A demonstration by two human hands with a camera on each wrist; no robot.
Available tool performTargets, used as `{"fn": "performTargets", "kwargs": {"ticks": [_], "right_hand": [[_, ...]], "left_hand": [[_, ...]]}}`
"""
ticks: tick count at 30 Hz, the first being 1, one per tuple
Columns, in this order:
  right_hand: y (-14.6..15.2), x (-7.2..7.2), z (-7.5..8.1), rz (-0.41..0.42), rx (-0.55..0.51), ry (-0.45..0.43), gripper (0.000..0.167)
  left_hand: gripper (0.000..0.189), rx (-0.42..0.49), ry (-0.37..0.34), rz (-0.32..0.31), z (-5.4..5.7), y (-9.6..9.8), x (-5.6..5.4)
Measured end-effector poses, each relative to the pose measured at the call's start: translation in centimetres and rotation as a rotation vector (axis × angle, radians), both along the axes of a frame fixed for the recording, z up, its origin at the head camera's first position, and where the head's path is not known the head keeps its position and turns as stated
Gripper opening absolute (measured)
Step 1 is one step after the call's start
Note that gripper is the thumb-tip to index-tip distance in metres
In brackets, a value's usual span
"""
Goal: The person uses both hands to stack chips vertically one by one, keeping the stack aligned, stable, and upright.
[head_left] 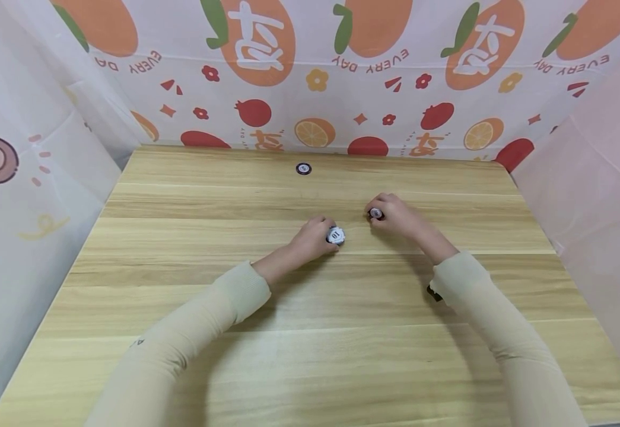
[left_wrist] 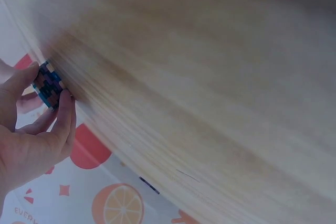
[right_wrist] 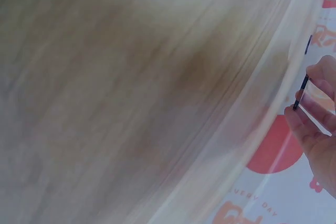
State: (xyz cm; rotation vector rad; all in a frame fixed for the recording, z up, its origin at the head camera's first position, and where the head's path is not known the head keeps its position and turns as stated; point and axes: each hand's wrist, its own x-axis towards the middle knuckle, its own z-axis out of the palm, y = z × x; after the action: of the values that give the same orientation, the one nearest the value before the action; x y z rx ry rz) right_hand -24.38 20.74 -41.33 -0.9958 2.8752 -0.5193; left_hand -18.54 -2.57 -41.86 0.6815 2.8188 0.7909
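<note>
Near the middle of the table, my left hand [head_left: 311,239] grips a short stack of poker chips [head_left: 336,235] between thumb and fingers. Its top chip is white and marked 10; the left wrist view shows the stack's [left_wrist: 50,85] teal, purple and pale edge blocks. To the right, my right hand [head_left: 397,216] pinches a single dark poker chip [head_left: 376,213] with a pale centre. That chip [right_wrist: 301,92] appears edge-on in the right wrist view, between thumb and fingertips. Another dark poker chip [head_left: 304,169] lies flat near the table's back edge, apart from both hands.
A small black object [head_left: 434,293] shows partly from under my right sleeve; its kind is hidden. The wooden table [head_left: 181,249] ends at a fruit-patterned curtain [head_left: 315,89] at the back, with pale curtains on the left [head_left: 32,178] and right [head_left: 598,154].
</note>
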Motion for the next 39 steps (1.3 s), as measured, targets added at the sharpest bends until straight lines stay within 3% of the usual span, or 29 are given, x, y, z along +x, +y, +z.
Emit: {"fn": "performTargets", "kwargs": {"ticks": [7, 24, 34, 39], "right_hand": [[-0.9, 0.6, 0.4, 0.027, -0.005, -0.024, 0.025], [-3.3, 2.1, 1.0, 0.124, -0.038, 0.029, 0.024], [-4.6, 2.9, 1.7, 0.136, -0.024, -0.025, 0.025], [-5.0, 3.1, 1.7, 0.197, -0.037, 0.019, 0.024]], "left_hand": [[0.047, -0.001, 0.012, 0.001, -0.1, 0.0, 0.0], [0.050, -0.001, 0.004, -0.001, 0.0, 0.0, 0.0], [0.048, -0.001, 0.007, 0.001, 0.1, 0.0, 0.1], [0.048, -0.001, 0.012, -0.007, 0.1, 0.0, 0.1]]}}
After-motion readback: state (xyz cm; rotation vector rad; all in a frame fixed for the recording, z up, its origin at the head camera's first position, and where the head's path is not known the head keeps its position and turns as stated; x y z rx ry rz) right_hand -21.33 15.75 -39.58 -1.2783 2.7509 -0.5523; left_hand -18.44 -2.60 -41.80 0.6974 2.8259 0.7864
